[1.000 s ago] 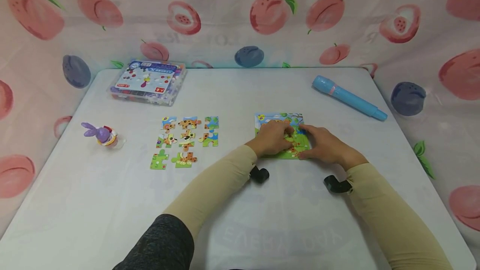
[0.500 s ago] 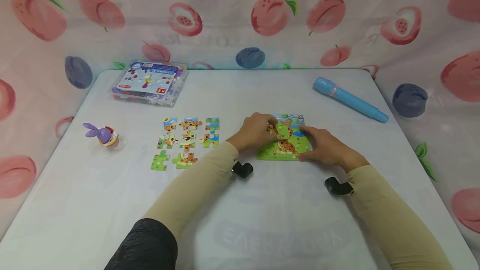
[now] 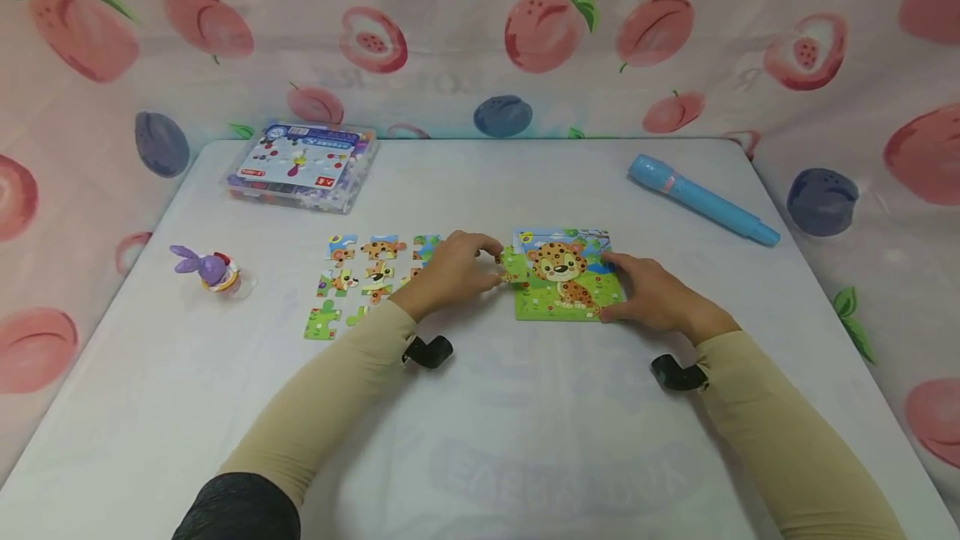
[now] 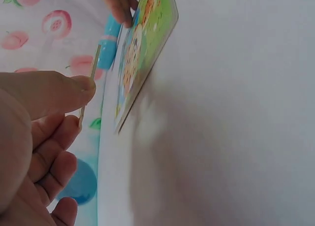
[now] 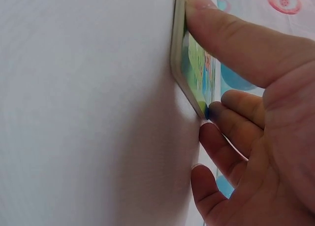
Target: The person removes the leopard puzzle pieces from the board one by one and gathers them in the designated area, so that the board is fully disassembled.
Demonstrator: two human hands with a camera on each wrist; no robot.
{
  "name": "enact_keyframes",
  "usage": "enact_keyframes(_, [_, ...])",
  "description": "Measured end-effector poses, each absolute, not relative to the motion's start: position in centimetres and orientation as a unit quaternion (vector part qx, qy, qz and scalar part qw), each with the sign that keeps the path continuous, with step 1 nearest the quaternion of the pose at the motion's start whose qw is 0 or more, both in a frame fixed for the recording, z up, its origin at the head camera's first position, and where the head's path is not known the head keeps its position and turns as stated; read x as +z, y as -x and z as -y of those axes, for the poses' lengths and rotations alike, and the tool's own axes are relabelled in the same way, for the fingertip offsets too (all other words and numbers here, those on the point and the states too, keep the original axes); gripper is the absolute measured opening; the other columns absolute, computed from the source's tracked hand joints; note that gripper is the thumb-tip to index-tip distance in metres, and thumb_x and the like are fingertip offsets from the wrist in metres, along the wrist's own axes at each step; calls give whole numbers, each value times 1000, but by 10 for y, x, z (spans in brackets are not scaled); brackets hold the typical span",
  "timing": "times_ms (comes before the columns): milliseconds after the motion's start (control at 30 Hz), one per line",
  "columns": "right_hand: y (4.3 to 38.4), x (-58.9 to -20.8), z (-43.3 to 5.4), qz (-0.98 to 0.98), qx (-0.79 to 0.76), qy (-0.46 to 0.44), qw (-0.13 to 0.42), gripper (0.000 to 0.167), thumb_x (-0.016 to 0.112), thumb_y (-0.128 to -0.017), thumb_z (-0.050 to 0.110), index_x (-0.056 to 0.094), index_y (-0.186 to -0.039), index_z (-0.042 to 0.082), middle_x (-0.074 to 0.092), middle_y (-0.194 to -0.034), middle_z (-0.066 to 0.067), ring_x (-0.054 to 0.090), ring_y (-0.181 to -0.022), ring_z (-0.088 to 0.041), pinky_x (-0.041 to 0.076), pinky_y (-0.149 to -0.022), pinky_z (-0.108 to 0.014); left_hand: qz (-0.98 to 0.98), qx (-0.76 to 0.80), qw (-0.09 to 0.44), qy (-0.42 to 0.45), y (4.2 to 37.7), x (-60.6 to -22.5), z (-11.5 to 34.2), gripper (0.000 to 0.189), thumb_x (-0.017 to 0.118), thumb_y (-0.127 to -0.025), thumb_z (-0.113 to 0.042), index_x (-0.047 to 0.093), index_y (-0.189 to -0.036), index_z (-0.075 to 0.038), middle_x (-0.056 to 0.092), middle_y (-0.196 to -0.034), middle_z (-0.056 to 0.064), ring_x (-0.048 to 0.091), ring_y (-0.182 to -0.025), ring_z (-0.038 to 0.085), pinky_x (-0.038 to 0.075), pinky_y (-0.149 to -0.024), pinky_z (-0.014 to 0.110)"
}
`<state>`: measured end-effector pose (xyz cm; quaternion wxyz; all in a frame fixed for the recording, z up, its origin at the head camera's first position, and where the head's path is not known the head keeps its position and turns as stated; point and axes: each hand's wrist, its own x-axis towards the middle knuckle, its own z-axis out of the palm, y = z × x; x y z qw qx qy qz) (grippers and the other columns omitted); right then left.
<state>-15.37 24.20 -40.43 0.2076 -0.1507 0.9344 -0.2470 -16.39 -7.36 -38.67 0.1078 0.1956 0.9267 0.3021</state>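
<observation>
In the head view my left hand (image 3: 450, 269) pinches a mostly green jigsaw piece (image 3: 513, 265) between thumb and finger, just past the left edge of the puzzle board. The left wrist view shows this piece (image 4: 97, 56) edge-on, raised off the table. A picture of a spotted leopard cub covers the puzzle board (image 3: 547, 300), which lies flat. My right hand (image 3: 656, 294) holds the board's right side, thumb near the front corner and fingers farther back. In the right wrist view, the thumb (image 5: 226, 34) rests on the edge of the board (image 5: 194, 63).
Several loose jigsaw pieces (image 3: 322, 323) lie in rows left of the board, some hidden behind the left arm. A clear plastic case (image 3: 300, 167) stands at the back left. A purple rabbit-eared figure (image 3: 212, 270) is at the left. A blue tube (image 3: 705, 200) lies back right.
My left hand has moved left off the board, carrying the green piece and uncovering the leopard picture. The right hand stays at the board's right edge.
</observation>
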Motion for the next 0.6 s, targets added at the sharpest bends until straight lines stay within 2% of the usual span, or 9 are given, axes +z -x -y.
enact_keyframes(167, [154, -404, -242, -933, -253, 153, 208, 98, 84, -82, 29, 27, -154, -6, 29, -155, -31, 22, -144, -48, 19, -115, -61, -923, 317, 107, -188, 158, -384, 88, 40, 74, -90, -23, 66, -127, -8, 64, -122, 3, 52, -114, 24, 44, -94, 40])
enact_keyframes(400, [154, -404, -242, -933, -252, 154, 206, 98, 84, -82, 29, 28, -154, -7, 29, -155, -31, 22, -144, -48, 18, -115, -60, -926, 317, 93, -181, 150, -383, 108, 39, 77, -88, -23, 68, -123, -9, 65, -120, 3, 54, -113, 25, 42, -96, 43])
enact_keyframes(600, [153, -403, -241, -933, -252, 155, 204, 98, 84, -82, 29, 28, -153, -7, 29, -155, -31, 22, -144, -49, 19, -115, -60, -921, 330, 74, -192, 144, -385, 127, 36, 78, -87, -18, 69, -119, -6, 67, -119, 5, 56, -111, 28, 45, -94, 43])
